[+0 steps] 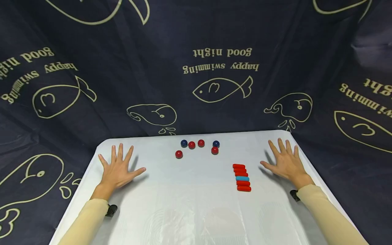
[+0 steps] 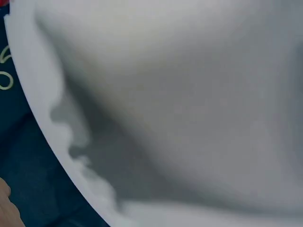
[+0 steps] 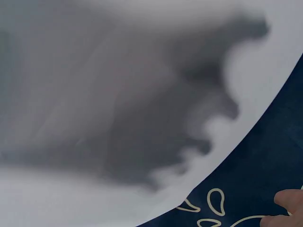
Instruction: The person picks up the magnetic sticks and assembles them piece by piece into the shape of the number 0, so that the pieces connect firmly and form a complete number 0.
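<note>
My left hand [image 1: 116, 170] is spread with straight fingers over the left side of the white table [image 1: 183, 204], holding nothing. My right hand [image 1: 287, 162] is likewise spread over the right side, its palm down. Nearest to the right hand lies a column of short red sticks [image 1: 243, 188] with one blue stick [image 1: 242, 178] among them. Near the back edge are several small red balls [image 1: 179, 154] and two dark blue balls [image 1: 184, 143]. In the wrist views only a few fingertips [image 2: 8, 208] and the hands' shadows on the table show.
A dark blue cloth [image 1: 220, 112] with fish drawings and lettering hangs behind the table and surrounds its sides. A small black device [image 1: 111, 210] sits at the left wrist, another black device [image 1: 294, 195] at the right wrist.
</note>
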The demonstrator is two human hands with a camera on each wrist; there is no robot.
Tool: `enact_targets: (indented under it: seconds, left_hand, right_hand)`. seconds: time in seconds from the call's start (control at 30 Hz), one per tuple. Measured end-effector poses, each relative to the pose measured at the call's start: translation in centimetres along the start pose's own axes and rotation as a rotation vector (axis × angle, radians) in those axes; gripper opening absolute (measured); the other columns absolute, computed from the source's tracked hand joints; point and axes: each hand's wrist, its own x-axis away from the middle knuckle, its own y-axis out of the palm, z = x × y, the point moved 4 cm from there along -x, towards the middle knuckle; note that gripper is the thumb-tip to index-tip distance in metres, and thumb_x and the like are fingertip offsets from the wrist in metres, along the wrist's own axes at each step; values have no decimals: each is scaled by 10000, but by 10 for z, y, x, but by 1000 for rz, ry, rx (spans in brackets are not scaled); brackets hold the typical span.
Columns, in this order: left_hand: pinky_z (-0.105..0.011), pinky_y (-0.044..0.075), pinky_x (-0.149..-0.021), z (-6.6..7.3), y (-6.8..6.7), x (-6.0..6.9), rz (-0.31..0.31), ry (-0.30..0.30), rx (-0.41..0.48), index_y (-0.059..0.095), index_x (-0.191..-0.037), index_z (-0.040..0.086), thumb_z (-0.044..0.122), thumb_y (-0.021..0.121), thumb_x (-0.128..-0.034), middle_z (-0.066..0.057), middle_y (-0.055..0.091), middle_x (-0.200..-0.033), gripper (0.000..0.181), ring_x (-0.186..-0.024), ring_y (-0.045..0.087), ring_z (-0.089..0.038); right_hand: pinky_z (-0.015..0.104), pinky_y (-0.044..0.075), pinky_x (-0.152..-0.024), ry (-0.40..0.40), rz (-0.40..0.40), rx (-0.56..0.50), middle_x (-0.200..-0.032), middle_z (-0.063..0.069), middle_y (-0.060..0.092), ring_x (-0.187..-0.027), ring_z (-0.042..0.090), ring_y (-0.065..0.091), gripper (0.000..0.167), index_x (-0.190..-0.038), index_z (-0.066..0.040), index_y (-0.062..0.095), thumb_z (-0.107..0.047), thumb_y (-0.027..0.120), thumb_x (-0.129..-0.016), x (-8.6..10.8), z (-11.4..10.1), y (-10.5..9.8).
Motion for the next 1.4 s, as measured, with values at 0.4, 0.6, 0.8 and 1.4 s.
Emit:
enact_targets:
  seconds: [0.4, 0.6, 0.8, 1.4]
  left_hand:
    - [-831, -98, -1099, 62, 8, -6, 3, -2, 144, 156, -1667, 226, 841, 568, -822, -203, -3, -1727, 1123, -1571, -122, -466]
    - [-794, -9, -1157, 95, 13, -10, 0, 18, 200, 169, -1664, 272, 835, 583, -817, -166, 43, -1734, 1098, -1583, -125, -419]
    - [-757, 35, -1189, 121, 18, -15, 20, 67, 226, 245, -1649, 271, 818, 583, -832, -172, 144, -1721, 1040, -1591, -66, -422]
    - [-698, 221, -1199, 165, 20, -30, 6, 113, 327, 269, -1640, 280, 810, 579, -844, -145, 250, -1698, 1006, -1592, 114, -398]
  right_hand:
    - [800, 225, -1102, 27, -1, -165, -1572, 382, 330, -1415, 659, 270, 1039, -1611, -77, 304, -732, 619, -870, -1, -15, 2]
    - [769, 322, -1074, 21, -12, -238, -1554, 375, 359, -1406, 593, 344, 1061, -1616, -68, 283, -710, 662, -861, -2, -22, 8]
    - [782, 308, -1071, 37, -78, -291, -1583, 358, 317, -1406, 575, 349, 1079, -1640, -110, 226, -738, 635, -864, -3, -30, 13]
    - [706, 331, -1130, -3, -153, -462, -1593, 293, 341, -1433, 492, 363, 998, -1620, -78, 263, -614, 697, -900, -4, -52, 21]
